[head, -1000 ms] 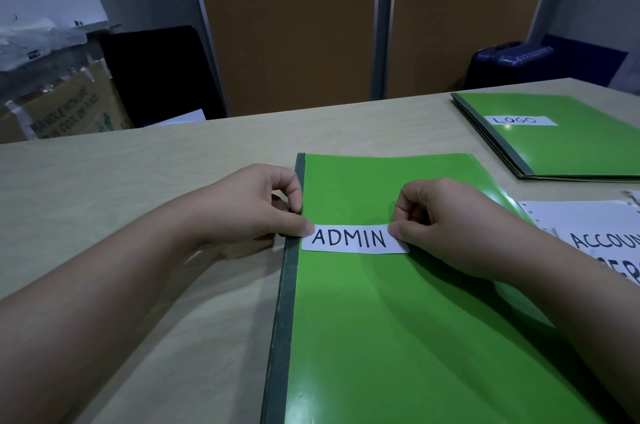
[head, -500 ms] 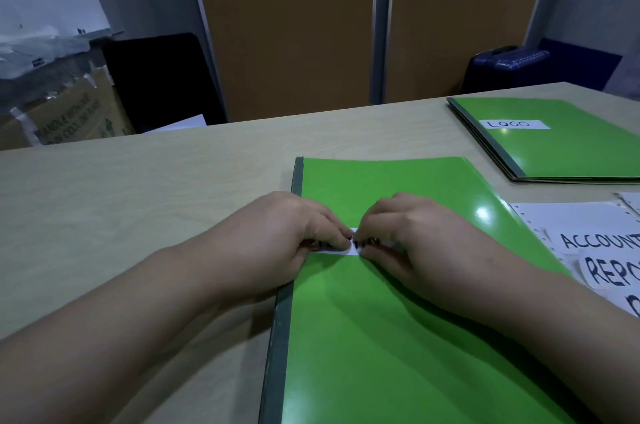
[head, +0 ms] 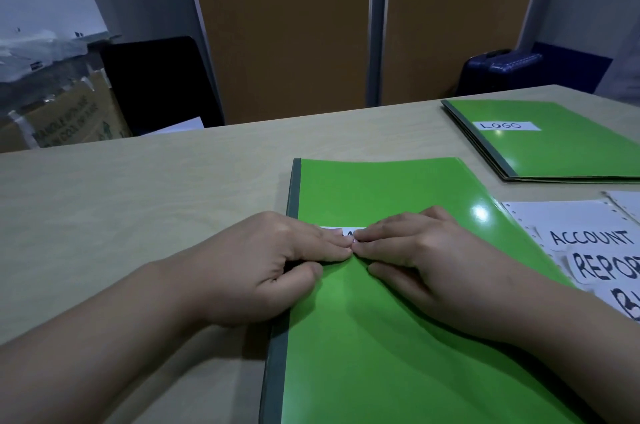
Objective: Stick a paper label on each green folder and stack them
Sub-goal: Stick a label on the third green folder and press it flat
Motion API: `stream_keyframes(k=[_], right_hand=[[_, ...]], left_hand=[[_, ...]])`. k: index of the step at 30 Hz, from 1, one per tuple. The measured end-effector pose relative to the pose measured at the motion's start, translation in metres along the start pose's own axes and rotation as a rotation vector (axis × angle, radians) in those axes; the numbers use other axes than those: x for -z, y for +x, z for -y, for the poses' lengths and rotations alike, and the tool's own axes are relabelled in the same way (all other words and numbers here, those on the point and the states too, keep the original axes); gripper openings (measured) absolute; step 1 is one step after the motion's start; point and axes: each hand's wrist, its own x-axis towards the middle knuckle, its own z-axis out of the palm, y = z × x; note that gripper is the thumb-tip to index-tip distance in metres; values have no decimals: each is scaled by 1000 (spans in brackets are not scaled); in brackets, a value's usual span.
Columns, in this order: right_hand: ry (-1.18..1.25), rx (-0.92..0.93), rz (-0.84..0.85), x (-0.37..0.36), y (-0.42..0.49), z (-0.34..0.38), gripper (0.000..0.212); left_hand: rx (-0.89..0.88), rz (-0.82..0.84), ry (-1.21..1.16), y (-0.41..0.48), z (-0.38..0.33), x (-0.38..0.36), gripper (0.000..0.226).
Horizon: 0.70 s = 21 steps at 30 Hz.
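Observation:
A green folder (head: 374, 337) with a dark spine lies on the table in front of me. A white paper label (head: 346, 232) reading ADMIN sits on its upper part, mostly covered by my fingers. My left hand (head: 273, 261) and my right hand (head: 415, 254) lie flat on the folder, fingertips meeting in the middle and pressing the label down. A stack of green folders (head: 561, 150) lies at the right rear, its top one bearing a label that reads LOGO (head: 505, 126).
Loose paper labels (head: 588, 236) reading ACCOUNT and REPORT lie on white sheets right of the folder. The wooden table (head: 138, 202) stretches left. Behind it stand a black chair (head: 156, 84), a cardboard box (head: 65, 118) and a blue suitcase (head: 498, 70).
A second ago my hands held the label by its two ends. They have since slid inward over it and now press it, fingertips meeting at the centre.

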Motion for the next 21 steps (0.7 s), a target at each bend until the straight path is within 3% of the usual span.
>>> stream_keyframes(k=[6, 12, 21], right_hand=[[-12, -153, -18, 7, -4, -14, 26], [-17, -97, 6, 3, -2, -11, 30], [67, -129, -40, 10, -8, -25, 42]], left_hand=[[107, -62, -82, -7, 33, 4, 39], [-71, -100, 131, -2, 30, -1, 38], [-97, -129, 97, -5, 39, 6, 32]])
